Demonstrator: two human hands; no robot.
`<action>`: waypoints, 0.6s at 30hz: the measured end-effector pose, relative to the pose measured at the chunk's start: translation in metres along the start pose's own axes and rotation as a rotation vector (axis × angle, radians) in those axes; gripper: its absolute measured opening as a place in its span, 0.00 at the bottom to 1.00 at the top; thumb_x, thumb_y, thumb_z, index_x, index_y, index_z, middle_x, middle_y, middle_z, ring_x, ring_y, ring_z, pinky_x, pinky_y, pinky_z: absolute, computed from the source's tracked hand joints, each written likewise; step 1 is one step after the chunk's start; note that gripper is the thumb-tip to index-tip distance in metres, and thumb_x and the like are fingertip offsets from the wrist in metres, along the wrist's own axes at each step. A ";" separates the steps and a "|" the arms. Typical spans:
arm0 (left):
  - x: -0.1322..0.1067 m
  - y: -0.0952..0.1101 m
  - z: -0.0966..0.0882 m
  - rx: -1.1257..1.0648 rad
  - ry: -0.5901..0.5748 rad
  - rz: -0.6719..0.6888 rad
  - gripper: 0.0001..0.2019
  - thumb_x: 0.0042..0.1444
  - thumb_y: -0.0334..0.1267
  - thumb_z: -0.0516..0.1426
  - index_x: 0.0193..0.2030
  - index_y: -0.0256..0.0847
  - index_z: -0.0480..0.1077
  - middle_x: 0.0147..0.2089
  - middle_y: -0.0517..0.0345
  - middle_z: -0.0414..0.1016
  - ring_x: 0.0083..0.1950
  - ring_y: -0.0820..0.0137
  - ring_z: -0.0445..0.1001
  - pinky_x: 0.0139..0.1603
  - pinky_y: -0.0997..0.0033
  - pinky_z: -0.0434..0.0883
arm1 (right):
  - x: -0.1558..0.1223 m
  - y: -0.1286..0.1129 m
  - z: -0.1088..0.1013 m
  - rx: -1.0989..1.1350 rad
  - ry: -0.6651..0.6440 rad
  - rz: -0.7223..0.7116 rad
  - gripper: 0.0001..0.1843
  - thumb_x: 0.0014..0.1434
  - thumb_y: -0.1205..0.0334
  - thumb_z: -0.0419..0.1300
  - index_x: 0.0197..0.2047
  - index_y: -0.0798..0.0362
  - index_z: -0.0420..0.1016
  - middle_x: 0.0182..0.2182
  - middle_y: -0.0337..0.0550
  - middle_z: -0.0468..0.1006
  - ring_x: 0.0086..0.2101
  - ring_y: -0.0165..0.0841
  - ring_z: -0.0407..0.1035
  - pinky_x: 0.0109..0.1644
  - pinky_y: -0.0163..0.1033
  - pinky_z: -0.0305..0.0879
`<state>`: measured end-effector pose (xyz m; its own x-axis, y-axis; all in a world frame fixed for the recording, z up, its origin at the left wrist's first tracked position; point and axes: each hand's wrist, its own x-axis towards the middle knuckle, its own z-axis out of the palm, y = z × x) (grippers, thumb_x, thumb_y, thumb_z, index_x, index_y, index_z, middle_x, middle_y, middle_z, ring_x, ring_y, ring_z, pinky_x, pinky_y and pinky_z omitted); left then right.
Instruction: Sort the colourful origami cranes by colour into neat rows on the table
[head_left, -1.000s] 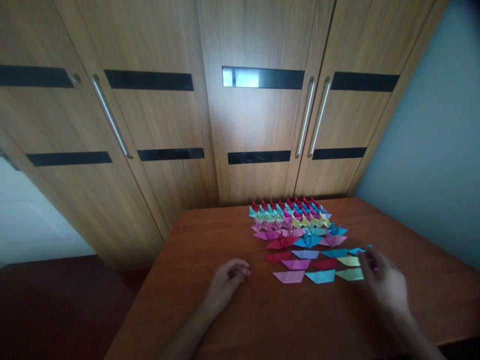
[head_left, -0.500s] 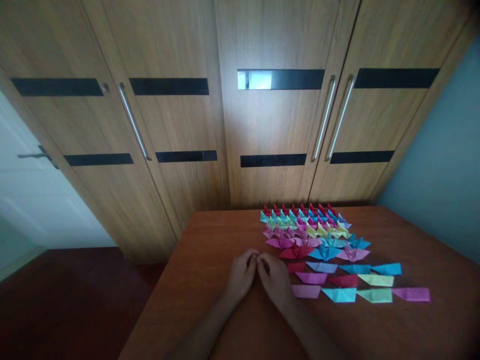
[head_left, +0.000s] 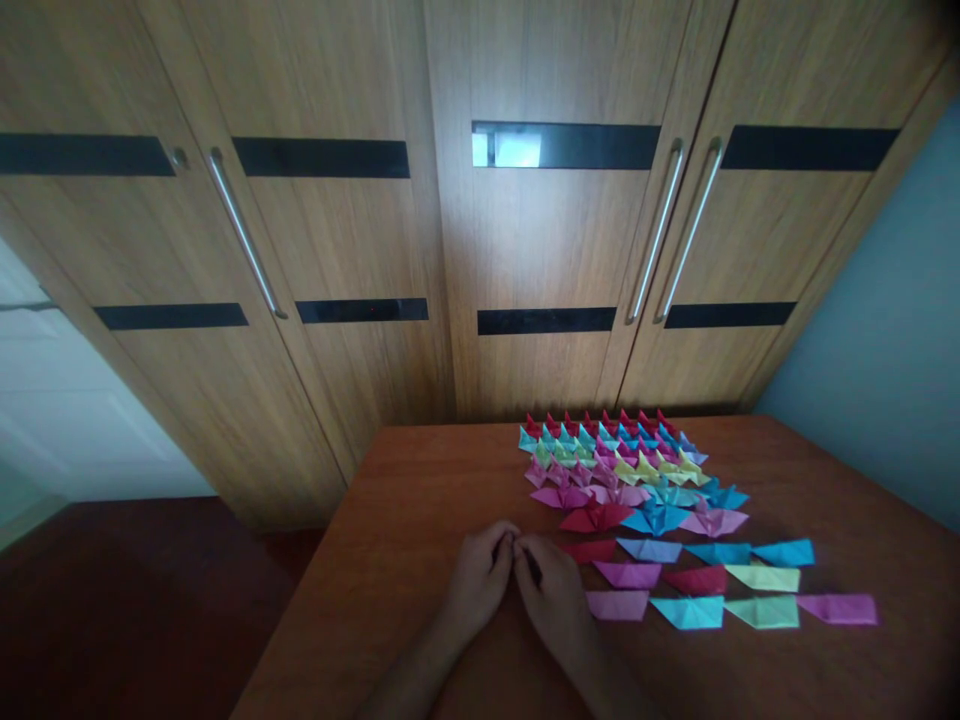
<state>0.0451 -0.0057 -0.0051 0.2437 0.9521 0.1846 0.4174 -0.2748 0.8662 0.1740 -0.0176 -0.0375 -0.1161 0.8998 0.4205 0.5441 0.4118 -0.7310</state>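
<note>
My left hand [head_left: 480, 580] and my right hand [head_left: 551, 590] rest together on the brown wooden table [head_left: 405, 520], fingertips meeting, fingers curled. Whatever they pinch between them is too small and dark to make out. Just right of my right hand lie flat folded paper boats, among them a pink one [head_left: 616, 604], a blue one [head_left: 690, 612] and a pink one at the far right [head_left: 838, 608]. Behind them stand several rows of small coloured origami figures [head_left: 611, 455], reaching to the table's back edge.
A wooden wardrobe [head_left: 480, 250] with long metal handles and black strips stands right behind the table. A pale blue wall [head_left: 885, 330] is on the right. Dark red floor [head_left: 112, 610] lies to the left, beyond the table's left edge.
One second ago my right hand was at the far right of the paper rows; it came left to meet my left hand, leaving a pink boat there. Since half a second ago both hands stay joined.
</note>
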 end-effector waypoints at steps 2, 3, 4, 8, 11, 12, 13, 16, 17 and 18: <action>-0.001 -0.001 0.000 -0.014 0.002 -0.003 0.13 0.62 0.37 0.45 0.34 0.41 0.70 0.32 0.58 0.73 0.34 0.68 0.72 0.38 0.73 0.65 | -0.002 -0.002 0.000 0.003 0.000 -0.014 0.12 0.61 0.67 0.47 0.36 0.52 0.72 0.33 0.44 0.77 0.34 0.35 0.71 0.39 0.37 0.65; -0.001 -0.001 0.000 -0.020 0.006 -0.006 0.13 0.62 0.37 0.45 0.34 0.41 0.70 0.32 0.58 0.73 0.35 0.68 0.72 0.38 0.73 0.65 | -0.003 -0.003 -0.001 0.009 -0.002 -0.016 0.12 0.61 0.67 0.47 0.36 0.52 0.72 0.33 0.44 0.77 0.34 0.35 0.71 0.39 0.37 0.65; -0.001 -0.001 0.000 -0.025 0.010 -0.009 0.13 0.62 0.37 0.45 0.34 0.41 0.70 0.32 0.58 0.73 0.35 0.68 0.72 0.38 0.73 0.65 | -0.004 -0.004 -0.001 0.014 -0.005 -0.015 0.12 0.61 0.67 0.47 0.36 0.52 0.72 0.33 0.44 0.77 0.34 0.35 0.71 0.39 0.37 0.65; 0.001 -0.005 -0.001 -0.054 0.033 -0.023 0.12 0.60 0.37 0.46 0.34 0.40 0.70 0.30 0.58 0.72 0.33 0.69 0.71 0.36 0.73 0.65 | -0.007 -0.011 -0.003 0.018 -0.034 0.001 0.12 0.61 0.68 0.47 0.37 0.52 0.71 0.34 0.45 0.77 0.35 0.35 0.71 0.40 0.37 0.65; 0.002 -0.007 -0.001 -0.082 0.065 -0.030 0.12 0.60 0.37 0.47 0.34 0.40 0.70 0.32 0.57 0.73 0.35 0.68 0.71 0.37 0.73 0.65 | -0.006 -0.016 -0.004 0.021 -0.054 -0.018 0.12 0.59 0.71 0.48 0.37 0.52 0.72 0.34 0.44 0.77 0.36 0.34 0.71 0.41 0.37 0.65; 0.003 -0.008 -0.001 -0.086 0.075 -0.031 0.12 0.60 0.38 0.47 0.34 0.39 0.70 0.33 0.57 0.73 0.36 0.68 0.71 0.38 0.73 0.66 | -0.004 -0.018 -0.005 0.021 -0.061 -0.025 0.12 0.58 0.72 0.48 0.37 0.52 0.72 0.34 0.44 0.77 0.36 0.34 0.72 0.42 0.36 0.65; 0.003 -0.009 -0.002 -0.088 0.083 -0.033 0.12 0.60 0.38 0.47 0.34 0.39 0.71 0.32 0.57 0.73 0.36 0.68 0.71 0.38 0.72 0.66 | -0.003 -0.020 -0.005 0.020 -0.067 -0.031 0.12 0.58 0.72 0.48 0.37 0.52 0.72 0.34 0.43 0.77 0.36 0.33 0.72 0.42 0.36 0.65; 0.003 -0.011 -0.001 -0.117 0.076 -0.043 0.13 0.60 0.40 0.47 0.34 0.39 0.71 0.30 0.57 0.72 0.33 0.69 0.71 0.35 0.73 0.66 | -0.008 -0.027 -0.006 0.002 -0.086 -0.045 0.13 0.58 0.72 0.48 0.37 0.51 0.72 0.34 0.42 0.77 0.36 0.32 0.72 0.42 0.34 0.66; 0.003 -0.012 -0.001 -0.137 0.061 -0.054 0.13 0.60 0.41 0.47 0.35 0.38 0.70 0.29 0.58 0.72 0.31 0.69 0.70 0.34 0.73 0.65 | -0.015 -0.028 -0.007 -0.020 -0.095 -0.058 0.13 0.59 0.71 0.49 0.38 0.51 0.72 0.34 0.42 0.77 0.35 0.31 0.72 0.41 0.34 0.67; 0.003 -0.012 0.000 -0.158 0.045 -0.070 0.13 0.60 0.41 0.47 0.36 0.38 0.70 0.28 0.58 0.72 0.30 0.70 0.70 0.32 0.74 0.65 | -0.026 -0.027 -0.009 -0.064 -0.091 -0.071 0.12 0.60 0.70 0.49 0.38 0.50 0.73 0.33 0.41 0.77 0.34 0.31 0.72 0.40 0.34 0.67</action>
<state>0.0401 0.0002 -0.0152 0.1780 0.9742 0.1385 0.2887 -0.1862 0.9391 0.1695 -0.0530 -0.0239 -0.2298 0.8792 0.4174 0.5833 0.4677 -0.6641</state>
